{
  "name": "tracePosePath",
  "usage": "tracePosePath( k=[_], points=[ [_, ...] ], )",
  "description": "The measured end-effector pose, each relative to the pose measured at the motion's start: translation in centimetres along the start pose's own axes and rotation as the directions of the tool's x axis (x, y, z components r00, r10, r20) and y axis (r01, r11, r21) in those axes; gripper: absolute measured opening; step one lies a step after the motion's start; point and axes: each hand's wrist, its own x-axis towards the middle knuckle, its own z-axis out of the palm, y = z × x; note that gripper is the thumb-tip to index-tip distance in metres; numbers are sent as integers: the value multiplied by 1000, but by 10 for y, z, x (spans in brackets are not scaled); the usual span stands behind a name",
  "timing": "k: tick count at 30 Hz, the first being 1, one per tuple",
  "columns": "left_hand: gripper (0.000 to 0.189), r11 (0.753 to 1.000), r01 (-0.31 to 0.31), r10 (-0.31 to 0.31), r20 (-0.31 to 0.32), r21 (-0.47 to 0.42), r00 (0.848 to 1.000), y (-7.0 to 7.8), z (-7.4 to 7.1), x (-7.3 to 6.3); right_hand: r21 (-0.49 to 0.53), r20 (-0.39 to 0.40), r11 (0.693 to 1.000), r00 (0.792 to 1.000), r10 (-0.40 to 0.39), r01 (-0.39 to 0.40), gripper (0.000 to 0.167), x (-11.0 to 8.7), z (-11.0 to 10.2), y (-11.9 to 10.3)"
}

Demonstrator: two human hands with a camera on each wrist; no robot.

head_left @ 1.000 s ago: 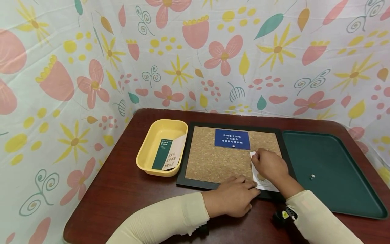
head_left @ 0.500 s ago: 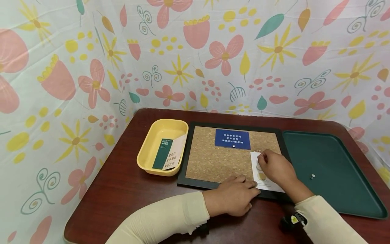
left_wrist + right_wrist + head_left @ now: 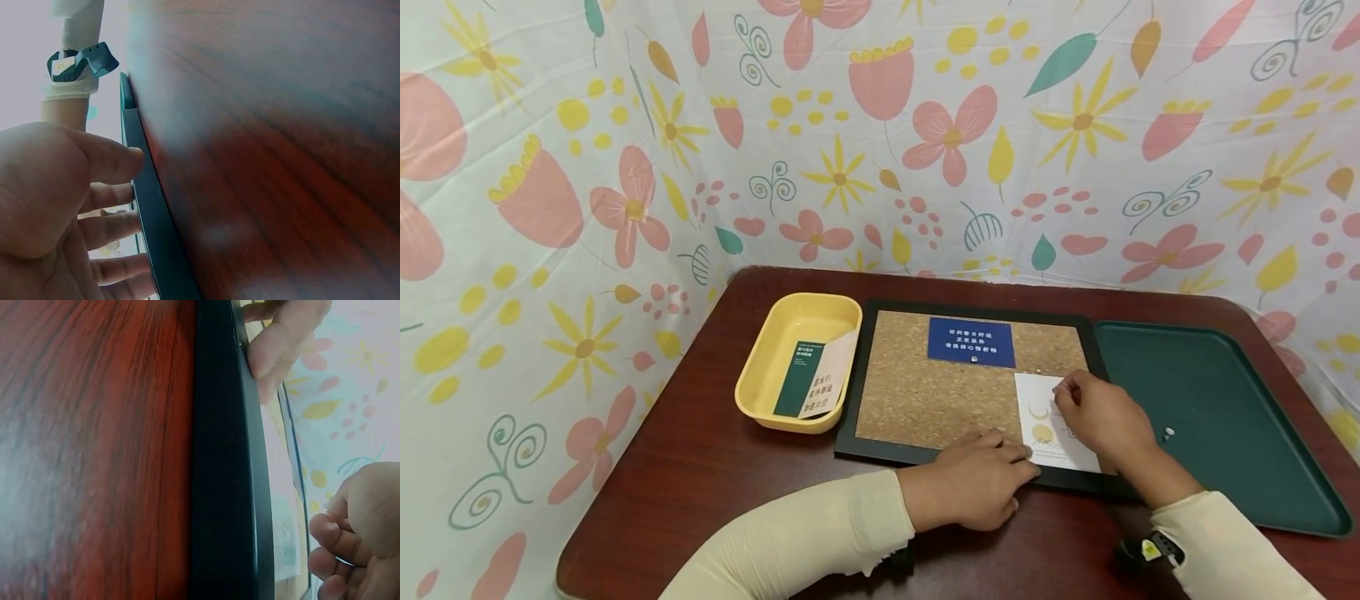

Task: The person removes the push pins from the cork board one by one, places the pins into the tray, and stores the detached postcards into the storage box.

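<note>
My right hand [image 3: 1108,421] is over the upper right part of a white card [image 3: 1037,408] with a yellow drawing. Its thumb and forefinger pinch a small pushpin [image 3: 326,505], mostly hidden by the fingertips. My left hand [image 3: 973,483] rests on the front edge of the black-framed cork board [image 3: 925,400], its fingertips on the card's lower left corner. The card lies flat at the board's right side, its right edge partly behind my right hand. A blue card [image 3: 972,337] with white writing lies at the top of the board, with a pushpin at its lower edge.
To the left stands a yellow basin [image 3: 760,379] with a green and beige card [image 3: 816,375] in it. A dark green tray [image 3: 1225,400] lies right of the board, with one loose pushpin [image 3: 1168,432] on it. A flowered cloth [image 3: 880,167] hangs behind the table.
My right hand has moved from the card's upper left corner rightward across it, uncovering more of the drawing. The left hand has stayed in place.
</note>
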Motion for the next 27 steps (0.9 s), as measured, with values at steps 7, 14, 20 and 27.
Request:
tracePosePath(
  k=[7,14,20,27],
  points=[
    [52,1000,1,-1,3,8,1000,1,1,0,-19,-2,1000,1000,9,-9,30,-4,-7,9],
    [52,1000,9,-9,1,11,1000,2,2,1,-32,-15,999,1000,15,-15,34,-8,-13,18],
    [52,1000,15,-15,15,-5,1000,2,1,2,-26,-32,999,999,26,-27,36,-10,-14,24],
    [52,1000,13,-13,15,-14,1000,1,1,1,-20,-19,999,999,37,-37,33,-14,-18,31]
  ],
)
